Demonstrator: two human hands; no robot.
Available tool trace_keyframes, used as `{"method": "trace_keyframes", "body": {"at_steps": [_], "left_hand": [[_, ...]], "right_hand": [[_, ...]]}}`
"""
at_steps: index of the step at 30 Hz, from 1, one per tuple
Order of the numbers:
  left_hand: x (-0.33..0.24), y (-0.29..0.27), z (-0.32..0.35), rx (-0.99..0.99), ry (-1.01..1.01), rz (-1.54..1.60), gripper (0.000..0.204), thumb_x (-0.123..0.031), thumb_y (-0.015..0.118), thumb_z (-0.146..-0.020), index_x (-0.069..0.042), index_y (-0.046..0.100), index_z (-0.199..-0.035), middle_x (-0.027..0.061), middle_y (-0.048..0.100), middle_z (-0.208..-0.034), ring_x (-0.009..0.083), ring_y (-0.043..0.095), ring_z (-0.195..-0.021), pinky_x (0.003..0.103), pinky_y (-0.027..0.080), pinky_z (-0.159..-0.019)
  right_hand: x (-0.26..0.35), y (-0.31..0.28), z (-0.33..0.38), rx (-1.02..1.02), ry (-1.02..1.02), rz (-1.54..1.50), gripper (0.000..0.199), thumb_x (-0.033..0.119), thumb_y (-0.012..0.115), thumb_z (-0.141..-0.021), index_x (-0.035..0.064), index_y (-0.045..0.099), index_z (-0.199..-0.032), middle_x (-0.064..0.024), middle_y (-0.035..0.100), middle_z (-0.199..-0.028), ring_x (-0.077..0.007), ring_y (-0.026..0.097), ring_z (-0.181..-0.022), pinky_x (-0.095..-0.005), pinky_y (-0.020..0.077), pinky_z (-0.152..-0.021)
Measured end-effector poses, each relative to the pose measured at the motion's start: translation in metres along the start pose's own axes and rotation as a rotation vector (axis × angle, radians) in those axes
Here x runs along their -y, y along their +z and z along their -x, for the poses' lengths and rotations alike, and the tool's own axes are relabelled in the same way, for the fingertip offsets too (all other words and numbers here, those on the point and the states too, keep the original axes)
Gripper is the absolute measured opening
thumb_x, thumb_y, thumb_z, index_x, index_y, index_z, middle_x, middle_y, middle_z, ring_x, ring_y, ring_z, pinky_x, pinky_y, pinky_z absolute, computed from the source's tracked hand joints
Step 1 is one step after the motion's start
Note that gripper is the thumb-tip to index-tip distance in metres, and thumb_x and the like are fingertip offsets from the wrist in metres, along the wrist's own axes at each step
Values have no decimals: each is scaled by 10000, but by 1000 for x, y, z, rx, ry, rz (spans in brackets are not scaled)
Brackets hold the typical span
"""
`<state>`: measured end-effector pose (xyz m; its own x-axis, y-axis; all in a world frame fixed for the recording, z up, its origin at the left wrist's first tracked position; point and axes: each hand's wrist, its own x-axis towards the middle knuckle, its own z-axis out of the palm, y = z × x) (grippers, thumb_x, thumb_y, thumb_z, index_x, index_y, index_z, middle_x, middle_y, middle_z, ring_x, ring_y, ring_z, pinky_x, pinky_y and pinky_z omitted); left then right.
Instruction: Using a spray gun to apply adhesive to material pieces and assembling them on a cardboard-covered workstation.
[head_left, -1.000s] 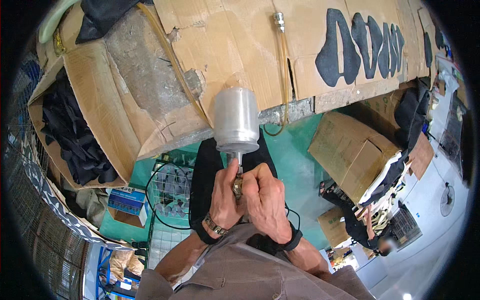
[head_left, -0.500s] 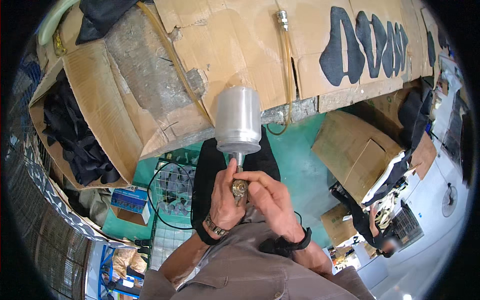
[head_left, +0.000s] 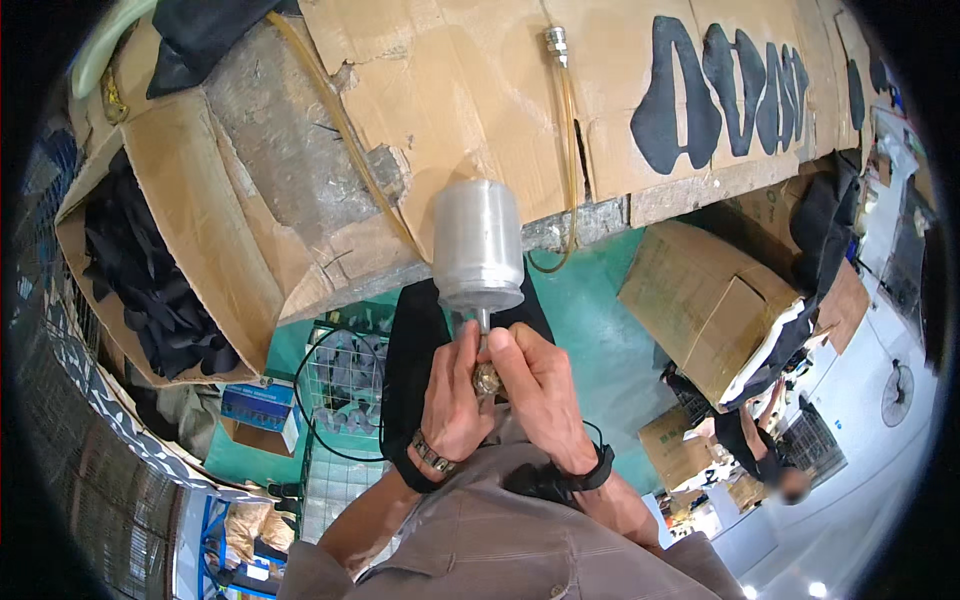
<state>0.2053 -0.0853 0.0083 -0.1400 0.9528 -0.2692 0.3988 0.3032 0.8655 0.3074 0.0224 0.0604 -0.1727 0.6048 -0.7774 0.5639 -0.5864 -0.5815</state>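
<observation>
A dull silver metal cup (head_left: 478, 243), cylindrical with a rounded shoulder, stands upright on a thin stem above the person's two hands, held out in front of the chest and over the edge of the workbench. Below the stem sits a small brass-coloured fitting (head_left: 487, 378), pinched between the hands. The left hand (head_left: 452, 395) curls its fingers around the stem and fitting from the left; the right hand (head_left: 535, 392) closes over them from the right, thumb pressed against the fitting. Both hands are closed on the piece, touching each other. The left wrist wears a metal-link watch band (head_left: 432, 455), the right a dark wristband (head_left: 592, 468).

Behind the cup runs a workbench (head_left: 590, 212) covered in torn brown cardboard sheets (head_left: 460, 80). A yellowish tube (head_left: 568, 110) with a metal end fitting lies across it and loops over the edge. Flat black cut-out shapes (head_left: 680, 100) lie in a row on the cardboard to the right.

The floor (head_left: 590, 330) is teal green. An open cardboard box (head_left: 175, 210) at the left holds dark pieces of material. To the right stands another cardboard box (head_left: 700, 300), partly open, with dark material spilling beside it. A small blue carton (head_left: 255, 408) lies on the floor at lower left, near a wire grid rack (head_left: 345, 375). Another person (head_left: 760, 450) works at lower right.
</observation>
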Motion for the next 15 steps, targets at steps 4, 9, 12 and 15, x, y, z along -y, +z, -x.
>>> {"method": "trace_keyframes", "body": {"at_steps": [4, 9, 12, 15], "left_hand": [[5, 0, 2, -15, -12, 10, 836, -1, 733, -822, 109, 351, -1557, 270, 595, -1162, 441, 621, -985, 498, 539, -862], [6, -1, -1, -46, 59, -47, 777, -119, 758, -911, 122, 368, -1538, 265, 599, -1123, 425, 632, -942, 490, 545, -813], [6, -2, -1, -16, 60, -29, 776, -129, 764, -909, 129, 376, -1530, 255, 605, -1117, 411, 637, -942, 487, 550, -801], [8, 0, 2, -23, 56, -8, 779, -135, 773, -905, 132, 383, -1524, 256, 611, -1113, 412, 637, -941, 490, 551, -790]], "right_hand": [[-6, -12, 15, 142, 218, -492, 322, 258, 563, -1098, -33, 692, -1148, -83, 681, -875, -141, 596, -782, -359, 507, -706], [-11, -6, 27, 128, -93, -274, 391, 244, 504, -1077, -36, 617, -1326, -33, 672, -949, -90, 575, -815, -269, 487, -729], [-6, -2, 29, 102, 22, -191, 341, 201, 524, -1070, -46, 619, -1285, -58, 697, -1007, -114, 610, -897, -294, 515, -805], [-7, 4, 23, 21, -40, -172, 276, 202, 533, -1092, -41, 646, -1158, -39, 652, -870, -98, 561, -785, -293, 488, -702]]}}
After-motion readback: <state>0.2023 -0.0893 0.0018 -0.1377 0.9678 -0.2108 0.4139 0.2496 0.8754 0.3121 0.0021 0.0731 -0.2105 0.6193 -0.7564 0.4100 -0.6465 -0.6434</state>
